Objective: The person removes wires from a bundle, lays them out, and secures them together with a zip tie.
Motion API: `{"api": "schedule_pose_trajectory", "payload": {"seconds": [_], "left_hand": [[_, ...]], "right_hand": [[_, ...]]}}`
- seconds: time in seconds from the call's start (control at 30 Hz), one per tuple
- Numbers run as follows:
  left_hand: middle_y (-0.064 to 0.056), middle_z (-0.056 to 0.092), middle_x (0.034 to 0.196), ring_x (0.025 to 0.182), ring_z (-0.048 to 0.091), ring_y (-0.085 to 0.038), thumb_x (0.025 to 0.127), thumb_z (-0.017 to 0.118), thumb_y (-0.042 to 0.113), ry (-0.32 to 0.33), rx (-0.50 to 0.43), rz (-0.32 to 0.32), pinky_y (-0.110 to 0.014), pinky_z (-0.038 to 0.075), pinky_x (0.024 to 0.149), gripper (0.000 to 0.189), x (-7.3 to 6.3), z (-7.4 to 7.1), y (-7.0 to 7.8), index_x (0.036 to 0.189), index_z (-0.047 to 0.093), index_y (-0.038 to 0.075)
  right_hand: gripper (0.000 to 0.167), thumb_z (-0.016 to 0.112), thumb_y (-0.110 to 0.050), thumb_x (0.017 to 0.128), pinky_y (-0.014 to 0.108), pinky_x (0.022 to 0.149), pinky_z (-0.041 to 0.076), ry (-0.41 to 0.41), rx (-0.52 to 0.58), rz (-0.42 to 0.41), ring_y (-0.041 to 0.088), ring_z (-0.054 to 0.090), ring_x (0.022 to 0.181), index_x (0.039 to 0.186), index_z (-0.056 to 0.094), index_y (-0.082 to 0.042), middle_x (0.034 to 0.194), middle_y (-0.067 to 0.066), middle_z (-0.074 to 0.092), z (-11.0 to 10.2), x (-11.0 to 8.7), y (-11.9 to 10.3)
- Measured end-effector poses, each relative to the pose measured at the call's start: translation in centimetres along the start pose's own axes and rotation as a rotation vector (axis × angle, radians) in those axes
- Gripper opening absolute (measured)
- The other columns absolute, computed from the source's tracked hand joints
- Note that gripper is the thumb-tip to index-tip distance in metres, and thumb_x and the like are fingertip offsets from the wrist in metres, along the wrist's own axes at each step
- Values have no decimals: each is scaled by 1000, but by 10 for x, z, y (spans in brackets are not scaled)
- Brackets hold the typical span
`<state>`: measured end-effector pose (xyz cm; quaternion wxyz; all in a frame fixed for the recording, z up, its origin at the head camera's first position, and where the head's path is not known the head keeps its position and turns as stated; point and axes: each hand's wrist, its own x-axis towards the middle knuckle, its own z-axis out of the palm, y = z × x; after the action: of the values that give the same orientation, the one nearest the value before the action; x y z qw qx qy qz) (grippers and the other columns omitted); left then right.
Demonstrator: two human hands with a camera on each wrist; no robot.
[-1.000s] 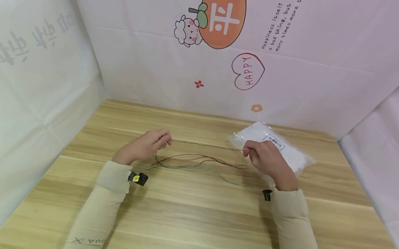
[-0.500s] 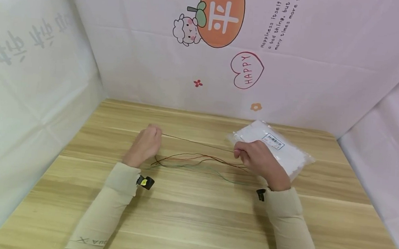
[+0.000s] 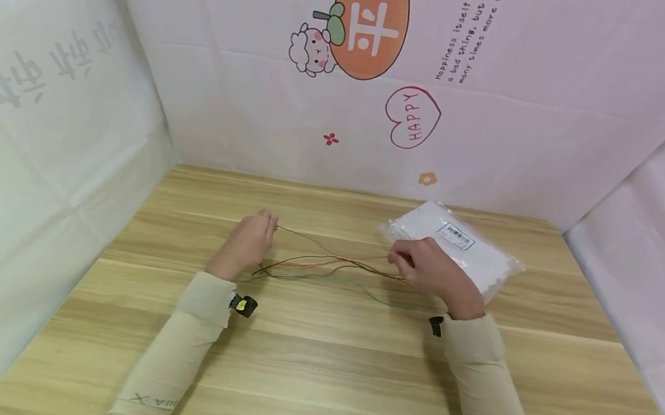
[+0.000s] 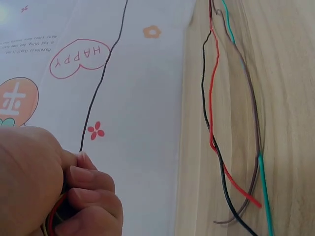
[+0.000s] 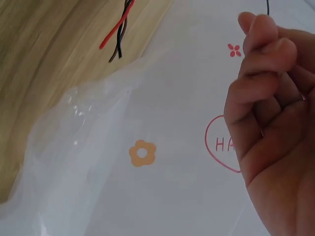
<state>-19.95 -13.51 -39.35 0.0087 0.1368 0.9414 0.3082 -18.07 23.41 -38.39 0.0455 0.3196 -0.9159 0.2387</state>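
Note:
A thin black wire [image 4: 101, 76] stretches between the two hands above the table, sagging a little. My left hand [image 3: 244, 246] pinches one end between thumb and forefinger. In the left wrist view, its curled fingers also hold several coloured wires [image 4: 56, 209], red and yellowish among them, mostly hidden in the palm. The fingertips of my right hand [image 3: 436, 274] pinch the other end of the black wire. Below, on the table, lie loose wires: a red wire [image 4: 212, 98], another black wire [image 4: 203, 81], a brown wire [image 4: 254, 108] and a green wire [image 4: 265, 191].
A clear plastic bag [image 3: 488, 261] with white contents and a barcode label [image 3: 456, 235] lies beside and partly behind the right hand. The wooden table [image 3: 330, 365] ends at a printed white cloth [image 3: 245, 114] at the back; more cloth hangs at both sides.
The black wire was almost straight a second ago and now sags. My right hand has shifted slightly left, and the left hand has turned at the wrist. The loose wires lie as before.

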Motion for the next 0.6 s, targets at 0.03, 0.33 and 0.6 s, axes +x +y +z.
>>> {"api": "schedule_pose_trajectory", "payload": {"seconds": [0.03,0.33,0.6], "left_hand": [[-3,38,72,62,37,-16,118,25,24,14,3,-3,-30,36,57,40,0,0,0,91,48,5],[-1,37,68,57,36,-15,117,24,22,23,-18,-58,-26,34,53,41,-2,0,0,83,42,10],[-2,41,67,58,39,-17,107,36,19,21,-81,-32,-31,37,58,31,-4,-14,-11,79,46,10]], "right_hand": [[17,67,-7,102,22,57,41,-18,26,0,0,44,57,86,74,-8,63,-7,54,1,1,-2],[12,84,-14,90,20,59,47,-60,-20,-138,-4,49,62,82,76,-16,73,-10,68,13,7,-20],[21,70,1,95,33,55,46,131,-242,-131,8,45,55,82,68,-15,67,-4,66,12,4,-22]]}}
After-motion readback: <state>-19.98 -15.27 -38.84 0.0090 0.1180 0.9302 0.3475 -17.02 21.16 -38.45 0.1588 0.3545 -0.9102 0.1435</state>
